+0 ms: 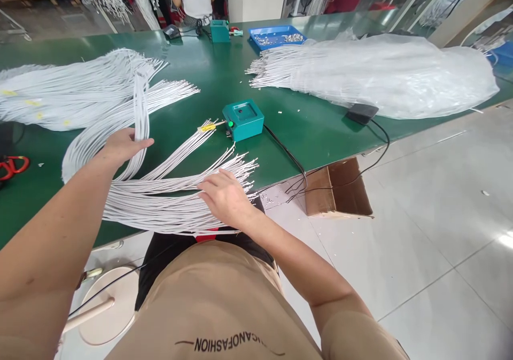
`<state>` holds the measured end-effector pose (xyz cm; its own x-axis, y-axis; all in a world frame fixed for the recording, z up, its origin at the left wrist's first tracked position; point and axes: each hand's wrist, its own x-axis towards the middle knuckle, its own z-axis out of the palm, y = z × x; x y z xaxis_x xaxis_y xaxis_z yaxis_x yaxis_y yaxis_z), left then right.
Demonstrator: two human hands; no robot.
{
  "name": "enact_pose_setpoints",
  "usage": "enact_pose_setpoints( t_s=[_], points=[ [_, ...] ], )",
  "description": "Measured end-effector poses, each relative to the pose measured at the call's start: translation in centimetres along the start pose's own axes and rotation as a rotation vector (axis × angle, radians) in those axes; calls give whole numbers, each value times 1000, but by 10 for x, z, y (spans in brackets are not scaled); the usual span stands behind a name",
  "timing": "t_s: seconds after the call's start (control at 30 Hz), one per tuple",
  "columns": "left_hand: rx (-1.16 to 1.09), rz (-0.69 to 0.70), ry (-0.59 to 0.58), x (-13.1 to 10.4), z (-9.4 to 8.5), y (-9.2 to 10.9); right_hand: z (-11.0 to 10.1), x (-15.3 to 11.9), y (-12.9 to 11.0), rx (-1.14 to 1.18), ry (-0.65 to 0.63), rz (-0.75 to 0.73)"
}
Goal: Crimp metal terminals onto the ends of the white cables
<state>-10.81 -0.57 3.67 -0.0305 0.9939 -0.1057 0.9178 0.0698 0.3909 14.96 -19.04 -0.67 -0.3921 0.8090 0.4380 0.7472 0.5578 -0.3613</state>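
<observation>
A large bundle of thin white cables (160, 210) lies along the near edge of the green table, its loose ends fanned out to the right. My left hand (125, 147) is closed around a looped strip of these cables on the left, with the thumb pointing right and the other fingers partly hidden. Over the cable ends, my right hand (226, 197) has its fingers curled onto the strands; its thumb is out of sight. Just beyond sits a small teal machine (243, 120) with a green button. Cables with a yellow tag (207, 128) reach up to its left side.
More white cables (80, 90) are piled at the back left, and a plastic-wrapped bundle (380, 74) lies at the right. A blue tray (276, 37) holds small metal parts. Red-handled scissors (14, 166) lie far left. Below the edge stands a cardboard box (339, 189). People work beyond.
</observation>
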Motion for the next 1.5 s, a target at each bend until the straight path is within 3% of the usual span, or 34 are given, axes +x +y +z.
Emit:
enact_pose_setpoints(
  t_s=[0.07,0.17,0.23,0.3,0.37,0.5,0.63,0.77,0.93,1.0,1.03,1.1,1.2,1.23,1.27,1.37,1.43,1.5],
  points=[
    [66,-33,49,-10,-1,14,-13,-3,17,40,53,96],
    [33,117,163,-27,5,39,-36,-2,52,107,164,356],
    [-78,229,56,-40,16,56,-49,2,76,85,190,531],
    [-116,329,-117,-52,31,74,-58,9,94,56,138,632],
    [-80,381,-221,-61,48,90,-62,17,106,35,21,676],
    [83,413,-310,-65,71,112,-60,27,113,18,-176,712],
    [329,438,-381,-61,72,125,-54,31,116,15,-229,728],
    [431,443,-392,-61,74,139,-51,32,119,18,-221,745],
    [407,428,-338,-56,71,137,-53,34,121,48,-173,747],
    [295,418,-330,-56,59,126,-56,35,122,91,-141,737],
    [112,407,-342,-59,51,119,-57,36,122,124,-121,726],
    [-168,440,-419,-67,35,107,-61,40,122,194,-79,698],
    [-228,634,-626,-84,17,99,-67,50,121,281,-29,663],
    [-233,680,-635,-87,15,101,-70,54,120,311,-15,651],
    [-264,697,-575,-89,15,103,-73,59,118,347,-3,636],
    [-470,650,-245,-84,26,118,-83,73,109,468,13,580],
    [-605,588,-177,-75,37,129,-88,81,103,541,16,553],
    [-704,538,-202,-66,46,137,-92,88,97,599,17,533]
  ],
)
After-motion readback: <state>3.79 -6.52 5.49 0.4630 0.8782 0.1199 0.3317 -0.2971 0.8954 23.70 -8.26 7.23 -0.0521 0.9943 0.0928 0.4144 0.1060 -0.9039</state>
